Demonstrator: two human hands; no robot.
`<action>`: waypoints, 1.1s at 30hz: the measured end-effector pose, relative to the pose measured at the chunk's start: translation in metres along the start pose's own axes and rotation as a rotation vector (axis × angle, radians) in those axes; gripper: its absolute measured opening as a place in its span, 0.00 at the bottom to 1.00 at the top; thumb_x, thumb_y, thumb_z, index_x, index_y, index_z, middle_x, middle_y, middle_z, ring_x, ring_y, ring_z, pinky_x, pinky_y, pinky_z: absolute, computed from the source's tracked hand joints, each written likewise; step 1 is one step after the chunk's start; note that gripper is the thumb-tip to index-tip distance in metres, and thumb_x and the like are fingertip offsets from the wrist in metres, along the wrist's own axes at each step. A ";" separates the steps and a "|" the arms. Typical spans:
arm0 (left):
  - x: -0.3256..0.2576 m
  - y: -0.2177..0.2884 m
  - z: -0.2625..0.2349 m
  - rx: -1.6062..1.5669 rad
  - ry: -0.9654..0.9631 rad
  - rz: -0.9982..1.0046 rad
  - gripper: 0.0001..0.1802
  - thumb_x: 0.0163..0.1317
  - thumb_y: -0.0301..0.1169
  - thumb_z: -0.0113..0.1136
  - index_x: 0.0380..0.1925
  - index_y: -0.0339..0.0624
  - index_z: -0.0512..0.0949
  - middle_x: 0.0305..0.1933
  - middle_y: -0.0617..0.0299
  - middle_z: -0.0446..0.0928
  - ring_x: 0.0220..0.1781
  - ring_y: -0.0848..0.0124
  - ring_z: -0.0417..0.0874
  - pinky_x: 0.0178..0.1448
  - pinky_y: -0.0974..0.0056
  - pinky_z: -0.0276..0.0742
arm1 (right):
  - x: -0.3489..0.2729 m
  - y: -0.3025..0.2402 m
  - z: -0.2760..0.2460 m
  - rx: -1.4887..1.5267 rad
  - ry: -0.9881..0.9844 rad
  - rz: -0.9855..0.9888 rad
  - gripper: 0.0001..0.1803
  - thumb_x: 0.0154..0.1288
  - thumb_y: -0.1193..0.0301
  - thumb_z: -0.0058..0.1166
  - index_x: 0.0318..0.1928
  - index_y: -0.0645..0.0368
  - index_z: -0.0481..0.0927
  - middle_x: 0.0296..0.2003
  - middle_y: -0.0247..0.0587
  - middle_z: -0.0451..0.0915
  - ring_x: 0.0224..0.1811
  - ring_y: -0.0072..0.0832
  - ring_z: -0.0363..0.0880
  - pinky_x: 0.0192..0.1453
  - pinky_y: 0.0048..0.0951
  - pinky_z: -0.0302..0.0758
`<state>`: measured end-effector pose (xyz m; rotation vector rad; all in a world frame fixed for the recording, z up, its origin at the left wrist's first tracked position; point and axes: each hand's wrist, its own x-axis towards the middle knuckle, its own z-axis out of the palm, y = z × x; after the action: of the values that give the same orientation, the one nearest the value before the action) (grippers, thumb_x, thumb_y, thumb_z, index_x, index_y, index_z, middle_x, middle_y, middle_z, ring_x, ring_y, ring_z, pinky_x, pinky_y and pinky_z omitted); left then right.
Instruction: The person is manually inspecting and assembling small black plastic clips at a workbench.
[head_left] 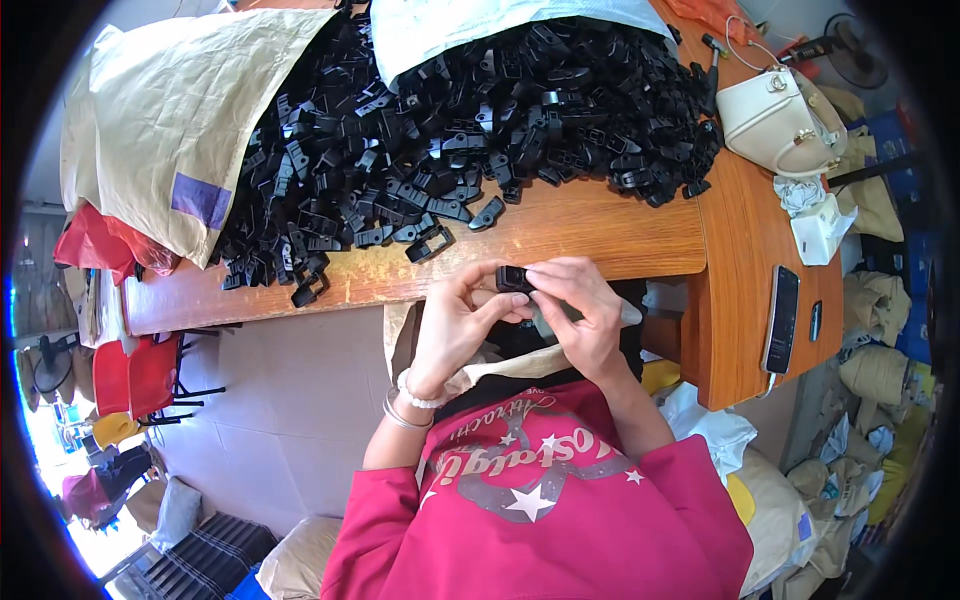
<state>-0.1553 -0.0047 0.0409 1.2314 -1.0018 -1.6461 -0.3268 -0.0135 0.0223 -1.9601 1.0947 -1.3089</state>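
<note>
Just off the table's front edge, both hands meet around a small black plastic part [513, 279] with a squarish frame. My left hand [464, 312] pinches it from the left, thumb and fingers closed on it. From the right, my right hand [578, 305] grips the same part with its fingertips. Fingers cover much of the piece, so its full shape is hidden. Beyond the hands, a big heap of black plastic parts [440, 140] spreads over the wooden table [600, 240]. One loose frame-shaped piece [430, 245] lies at the heap's near edge.
A tan sack [180, 120] and a white sack [520, 30] lie over the heap. On the right stand a cream handbag [780, 120], a tissue pack [822, 230] and a phone [781, 320] on a cable. An open sack [520, 362] hangs below my hands. A red chair [135, 375] is left.
</note>
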 end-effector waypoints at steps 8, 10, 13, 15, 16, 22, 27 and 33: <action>-0.015 -0.009 0.007 0.309 0.054 0.373 0.21 0.58 0.16 0.59 0.53 0.35 0.74 0.39 0.56 0.82 0.37 0.74 0.85 0.40 0.72 0.79 | -0.012 -0.004 0.008 0.367 -0.019 0.401 0.16 0.60 0.76 0.60 0.49 0.64 0.79 0.43 0.44 0.80 0.42 0.28 0.79 0.49 0.25 0.74; -0.023 -0.009 0.011 0.352 0.130 0.356 0.20 0.58 0.15 0.58 0.52 0.35 0.74 0.41 0.53 0.81 0.35 0.72 0.86 0.37 0.71 0.80 | -0.011 -0.007 0.011 0.327 0.006 0.346 0.15 0.60 0.77 0.60 0.49 0.64 0.80 0.43 0.43 0.80 0.42 0.29 0.79 0.48 0.25 0.74; -0.022 -0.020 0.016 0.434 0.235 0.533 0.20 0.59 0.16 0.57 0.53 0.35 0.74 0.39 0.51 0.82 0.32 0.69 0.87 0.34 0.68 0.80 | -0.010 -0.008 0.018 0.266 0.041 0.260 0.14 0.60 0.78 0.59 0.47 0.64 0.80 0.41 0.43 0.81 0.42 0.31 0.80 0.47 0.27 0.75; -0.024 -0.023 0.012 0.431 0.256 0.546 0.20 0.59 0.18 0.58 0.53 0.35 0.74 0.40 0.51 0.82 0.30 0.68 0.86 0.34 0.68 0.80 | -0.008 -0.011 0.020 0.224 0.045 0.221 0.11 0.60 0.78 0.59 0.44 0.64 0.81 0.40 0.44 0.81 0.42 0.35 0.81 0.47 0.29 0.76; -0.025 -0.023 0.005 0.547 0.242 0.523 0.20 0.58 0.19 0.60 0.52 0.36 0.75 0.41 0.51 0.82 0.29 0.67 0.86 0.33 0.67 0.80 | -0.006 -0.011 0.018 0.226 0.040 0.217 0.11 0.60 0.78 0.59 0.44 0.64 0.81 0.40 0.44 0.81 0.42 0.35 0.81 0.47 0.29 0.76; -0.006 -0.009 -0.036 1.037 0.466 0.599 0.11 0.55 0.28 0.66 0.37 0.38 0.78 0.36 0.54 0.73 0.35 0.58 0.79 0.35 0.60 0.75 | 0.023 0.014 0.019 0.023 -0.165 0.100 0.13 0.59 0.82 0.56 0.45 0.64 0.81 0.33 0.46 0.79 0.36 0.39 0.80 0.40 0.34 0.75; 0.002 -0.008 -0.043 1.273 0.440 0.659 0.07 0.52 0.24 0.63 0.31 0.37 0.75 0.36 0.53 0.68 0.39 0.57 0.74 0.36 0.57 0.72 | 0.044 0.035 0.040 -0.368 -0.101 -0.086 0.18 0.53 0.83 0.53 0.48 0.62 0.79 0.33 0.45 0.73 0.37 0.42 0.74 0.42 0.40 0.72; -0.016 -0.016 -0.037 0.605 0.432 0.386 0.14 0.55 0.24 0.67 0.39 0.36 0.73 0.41 0.54 0.79 0.37 0.64 0.82 0.39 0.66 0.76 | 0.027 0.034 0.028 -0.163 -0.046 -0.068 0.11 0.51 0.83 0.59 0.37 0.62 0.76 0.35 0.43 0.77 0.37 0.38 0.77 0.42 0.35 0.73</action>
<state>-0.1189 0.0117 0.0235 1.5695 -1.3942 -0.7474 -0.3065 -0.0547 -0.0022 -2.1524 1.1536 -1.2361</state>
